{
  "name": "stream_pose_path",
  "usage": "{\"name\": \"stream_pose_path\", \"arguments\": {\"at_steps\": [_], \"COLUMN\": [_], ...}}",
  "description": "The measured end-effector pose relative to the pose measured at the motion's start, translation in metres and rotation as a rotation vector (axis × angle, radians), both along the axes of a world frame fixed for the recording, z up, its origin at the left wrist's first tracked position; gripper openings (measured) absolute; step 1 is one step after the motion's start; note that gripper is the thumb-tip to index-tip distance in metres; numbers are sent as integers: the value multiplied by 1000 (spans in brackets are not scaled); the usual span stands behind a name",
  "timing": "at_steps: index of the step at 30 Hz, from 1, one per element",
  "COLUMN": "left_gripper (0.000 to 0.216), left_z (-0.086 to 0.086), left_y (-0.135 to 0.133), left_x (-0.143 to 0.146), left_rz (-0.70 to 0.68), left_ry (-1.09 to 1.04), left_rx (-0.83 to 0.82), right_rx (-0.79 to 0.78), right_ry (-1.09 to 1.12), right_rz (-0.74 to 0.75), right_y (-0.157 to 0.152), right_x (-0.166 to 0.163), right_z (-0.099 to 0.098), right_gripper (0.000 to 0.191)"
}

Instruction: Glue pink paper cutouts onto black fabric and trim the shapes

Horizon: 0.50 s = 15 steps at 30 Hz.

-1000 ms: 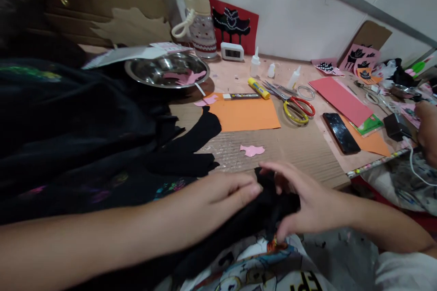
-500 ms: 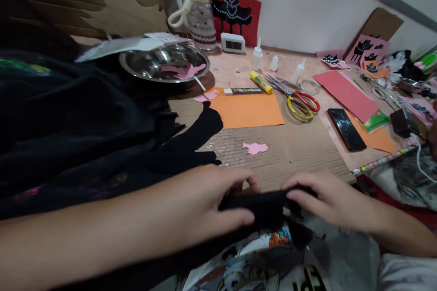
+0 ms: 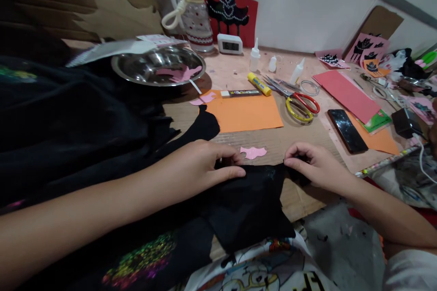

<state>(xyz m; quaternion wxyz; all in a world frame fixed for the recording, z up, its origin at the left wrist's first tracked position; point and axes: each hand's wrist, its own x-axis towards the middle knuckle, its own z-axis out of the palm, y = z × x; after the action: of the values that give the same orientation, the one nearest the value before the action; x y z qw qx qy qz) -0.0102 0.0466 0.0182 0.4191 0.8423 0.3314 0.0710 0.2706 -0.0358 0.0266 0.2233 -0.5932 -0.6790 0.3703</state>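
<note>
The black cloth [image 3: 249, 204] lies at the front of the bench [image 3: 235, 72], its upper edge stretched between both hands. The left hand [image 3: 218, 163] has its fingers closed narrowly on that edge; the right hand [image 3: 307, 163] pinches the corner between thumb and forefinger. Just beyond the cloth lies a pink cutout [image 3: 253, 153].

Farther back, the steel bowl [image 3: 133, 67] holds pink scraps [image 3: 180, 74] — a pale sheet [image 3: 102, 51] rests across its rear rim. Behind stands a clear bottle [image 3: 197, 25] with a cream lid, its contents hard to tell. Three small squeeze bottles [image 3: 254, 59] — translucent white — stand right of the clock [image 3: 230, 44].
</note>
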Motion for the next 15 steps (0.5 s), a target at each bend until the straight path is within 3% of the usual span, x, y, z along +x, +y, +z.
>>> {"name": "stream_pose_path", "arguments": {"at_steps": [5, 15], "left_gripper": [40, 44], "left_z": [-4, -16], "left_y": [7, 13], "left_x": [-1, 2], "left_rz": [93, 146], "left_ry": [40, 133], "left_rx": [108, 221], "right_rx": [53, 63], "right_ry": [-79, -189], "right_rz": [18, 55], "right_y": [22, 55], "right_x": [-2, -4], "right_z": [-1, -2], "right_gripper": [14, 8]}}
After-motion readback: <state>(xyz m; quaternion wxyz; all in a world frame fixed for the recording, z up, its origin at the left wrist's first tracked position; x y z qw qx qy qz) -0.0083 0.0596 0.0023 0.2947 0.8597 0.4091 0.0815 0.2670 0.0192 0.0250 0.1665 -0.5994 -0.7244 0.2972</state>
